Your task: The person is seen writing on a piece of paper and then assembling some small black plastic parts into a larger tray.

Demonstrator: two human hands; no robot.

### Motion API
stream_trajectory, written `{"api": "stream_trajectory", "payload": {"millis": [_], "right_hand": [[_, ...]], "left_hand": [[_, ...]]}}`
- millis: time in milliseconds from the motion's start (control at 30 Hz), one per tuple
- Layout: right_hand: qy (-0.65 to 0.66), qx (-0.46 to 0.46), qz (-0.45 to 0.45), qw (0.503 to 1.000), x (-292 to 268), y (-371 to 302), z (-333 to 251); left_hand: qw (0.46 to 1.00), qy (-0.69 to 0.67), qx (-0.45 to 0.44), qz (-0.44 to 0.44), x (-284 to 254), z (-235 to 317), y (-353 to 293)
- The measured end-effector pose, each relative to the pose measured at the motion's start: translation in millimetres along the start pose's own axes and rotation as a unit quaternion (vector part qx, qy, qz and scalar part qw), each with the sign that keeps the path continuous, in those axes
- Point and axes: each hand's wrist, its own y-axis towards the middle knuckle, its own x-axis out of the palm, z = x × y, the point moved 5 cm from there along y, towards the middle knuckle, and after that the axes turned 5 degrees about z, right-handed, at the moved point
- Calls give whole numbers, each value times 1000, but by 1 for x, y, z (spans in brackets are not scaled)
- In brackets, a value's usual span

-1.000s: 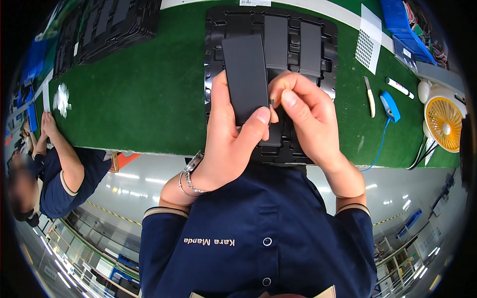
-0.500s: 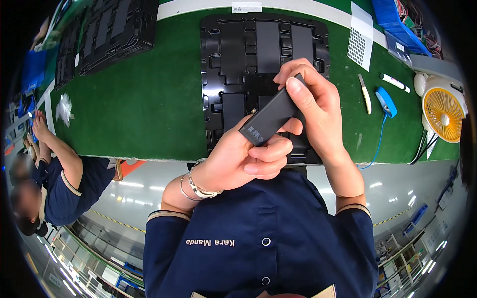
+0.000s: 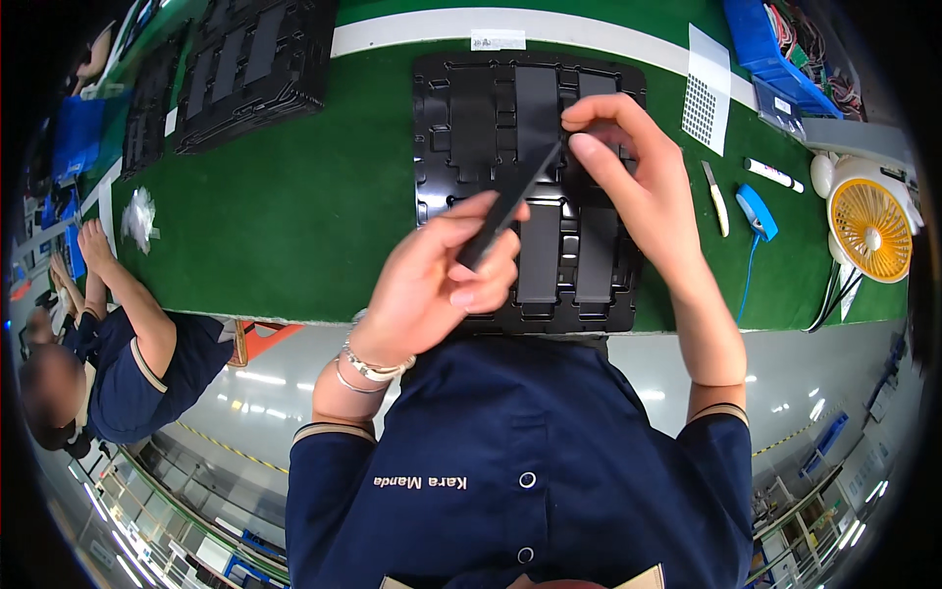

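A slim flat black battery [image 3: 510,208] is tilted nearly edge-on over the tray. My left hand [image 3: 442,257] is closed round its lower end, thumb on one side and fingers on the other. At the battery's upper end is my right hand [image 3: 643,177], its thumb and forefinger curled but a little apart, with nothing visible between them. Whether those fingertips touch the battery I cannot tell. Below both hands lies a black moulded plastic tray [image 3: 432,182] with flat dark rectangular pieces [image 3: 538,98] in its pockets.
Stacked black trays [image 3: 250,79] stand at the far left. To the right lie a dotted white sheet [image 3: 706,88], a knife [image 3: 715,199], a marker [image 3: 773,175], a blue wrist strap [image 3: 757,212] and a yellow fan [image 3: 870,231]. A co-worker [image 3: 147,334] works at left.
The battery has turned from its broad face to nearly edge-on. My right hand's fingers have come off its face and shifted slightly up and right; my left hand has moved a little left.
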Motion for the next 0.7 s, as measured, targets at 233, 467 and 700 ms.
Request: {"api": "stream_trajectory", "payload": {"millis": [233,467,700], "right_hand": [[-347,-220,-145,900,29,25,6],[-340,-373,-85,859,23,23,-11],[-276,-444,120,844,-10,8,-49]], "left_hand": [[749,589,253,166,-11,59,6],[581,738,236,250,-10,74,16],[845,486,207,83,3,33,5]]}}
